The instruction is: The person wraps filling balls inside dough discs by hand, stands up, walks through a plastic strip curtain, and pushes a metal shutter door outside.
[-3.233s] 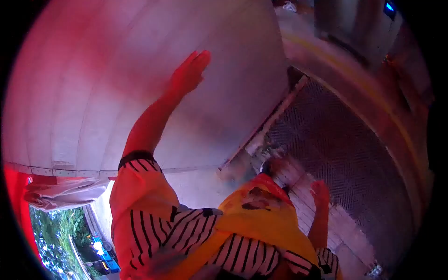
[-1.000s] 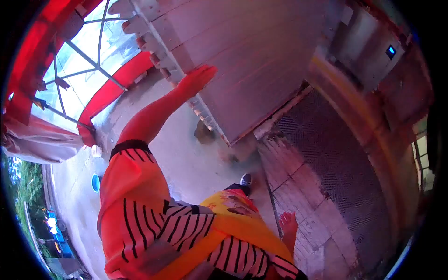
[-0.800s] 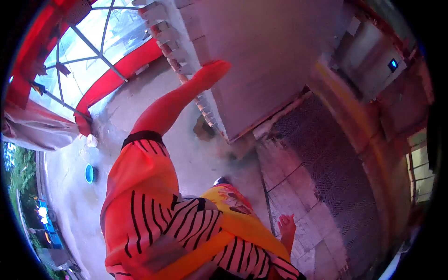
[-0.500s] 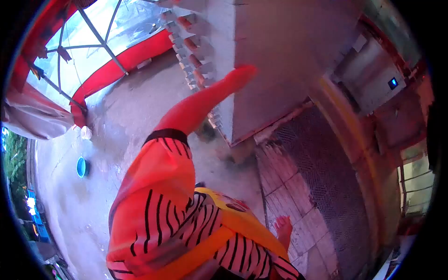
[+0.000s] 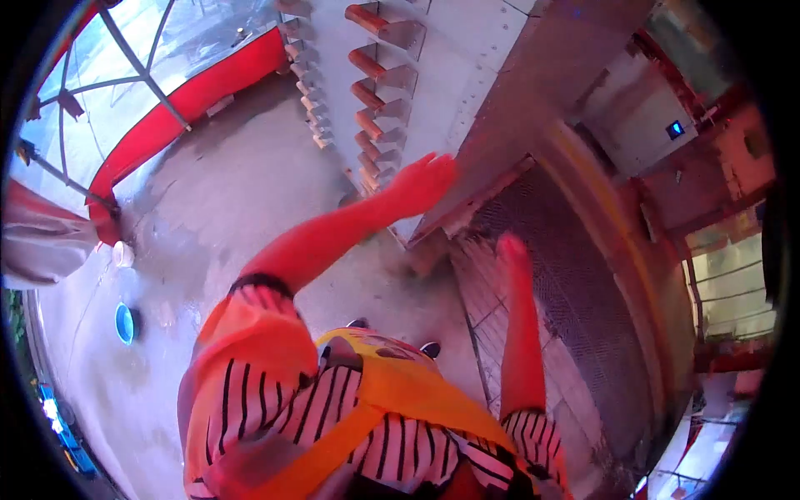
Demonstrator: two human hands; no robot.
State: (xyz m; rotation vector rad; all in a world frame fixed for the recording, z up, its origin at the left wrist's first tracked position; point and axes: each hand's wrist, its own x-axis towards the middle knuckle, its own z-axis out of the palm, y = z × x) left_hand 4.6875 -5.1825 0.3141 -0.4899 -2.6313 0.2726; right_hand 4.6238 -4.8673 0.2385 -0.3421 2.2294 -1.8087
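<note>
My left hand (image 5: pixel 423 183) is stretched forward with its fingers extended, over the corner of a large pale metal panel (image 5: pixel 471 79). Whether it touches the panel I cannot tell; it holds nothing that I can see. Rows of reddish-brown knobs (image 5: pixel 367 93) line the panel's side, just beyond the hand. To the right, my right hand (image 5: pixel 512 247) is raised over the patterned dark floor strip (image 5: pixel 575 292), apart from the panel. Motion blurs its fingers.
A blue basin (image 5: pixel 124 323) stands on the concrete floor (image 5: pixel 208 200) at the left, near a white object (image 5: pixel 122 254). A red-edged barrier (image 5: pixel 200 87) with metal bars is beyond. At the right is a wall cabinet (image 5: pixel 633 108) with a small lit display (image 5: pixel 674 129).
The view has shifted around the panel, so its knobbed side shows more fully. My right hand has risen from low beside my body to forward. My left hand stays stretched out near the panel's edge.
</note>
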